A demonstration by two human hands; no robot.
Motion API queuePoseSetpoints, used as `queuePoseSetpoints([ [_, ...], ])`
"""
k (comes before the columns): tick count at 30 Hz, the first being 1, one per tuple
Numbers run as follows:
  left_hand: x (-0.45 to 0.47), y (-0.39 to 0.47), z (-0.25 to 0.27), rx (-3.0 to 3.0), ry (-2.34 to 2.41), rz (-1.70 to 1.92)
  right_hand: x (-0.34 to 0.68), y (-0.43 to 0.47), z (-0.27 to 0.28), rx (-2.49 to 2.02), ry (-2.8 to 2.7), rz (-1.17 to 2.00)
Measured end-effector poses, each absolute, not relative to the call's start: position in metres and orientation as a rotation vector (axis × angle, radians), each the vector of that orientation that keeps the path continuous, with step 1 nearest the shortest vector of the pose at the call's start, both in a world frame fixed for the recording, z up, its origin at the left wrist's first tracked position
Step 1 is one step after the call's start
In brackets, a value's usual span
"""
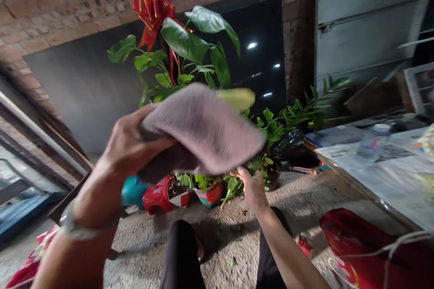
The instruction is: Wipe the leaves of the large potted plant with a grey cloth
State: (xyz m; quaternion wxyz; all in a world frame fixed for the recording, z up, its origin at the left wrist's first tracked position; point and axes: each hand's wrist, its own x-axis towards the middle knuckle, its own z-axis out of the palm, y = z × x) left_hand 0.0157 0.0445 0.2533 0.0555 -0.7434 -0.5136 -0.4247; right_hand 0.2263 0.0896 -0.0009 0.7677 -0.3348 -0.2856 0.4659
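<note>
My left hand (130, 137) is closed on a greyish-pink cloth (210, 131), raised in front of a potted plant. A blurred yellow-green piece (240, 98), perhaps a leaf, shows from behind the cloth's upper edge. Just under the cloth's lower right side, my right hand (253, 187) has its fingers apart and stretched toward the foliage, with nothing seen in them. Large green leaves (185, 40) with a red ribbon bow (154, 11) rise above the cloth, which hides the middle of the plant. Below stands a red and green pot (208, 194).
A red pot (161, 196) and a round teal object (133, 192) stand left of the plant. At the right are a paper-covered table (342, 156) with a plastic bottle (375, 142), and a red bag (366, 248) below it. Loose leaves lie on the rough floor (233, 253).
</note>
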Motion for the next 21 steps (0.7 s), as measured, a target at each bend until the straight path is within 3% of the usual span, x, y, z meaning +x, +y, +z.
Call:
queuePoseSetpoints([
  [3, 0.06, 0.084, 0.243, -2.28, -1.517, -1.229, 0.217, 0.085, -0.01, -0.782, -0.727, 0.982],
  [8, 0.081, 0.113, 0.212, -2.942, -1.598, -0.388, 0.218, 0.083, -0.025, -0.879, -0.831, 0.991],
  [11, 0.069, 0.099, 0.231, -3.067, -1.433, -0.627, 0.221, 0.083, -0.026, -0.872, -0.792, 0.998],
  [14, 0.07, 0.091, 0.258, -2.587, -1.299, -1.194, 0.221, 0.082, -0.021, -0.856, -0.779, 1.028],
  [16, 0.08, 0.096, 0.259, -2.29, -1.283, -1.35, 0.221, 0.083, -0.02, -0.884, -0.752, 1.029],
  [18, 0.09, 0.106, 0.238, -2.287, -1.392, -1.232, 0.223, 0.086, -0.024, -0.933, -0.682, 1.019],
  [21, 0.086, 0.113, 0.19, -2.702, -1.681, -0.685, 0.228, 0.094, -0.04, -0.924, -0.609, 1.054],
])
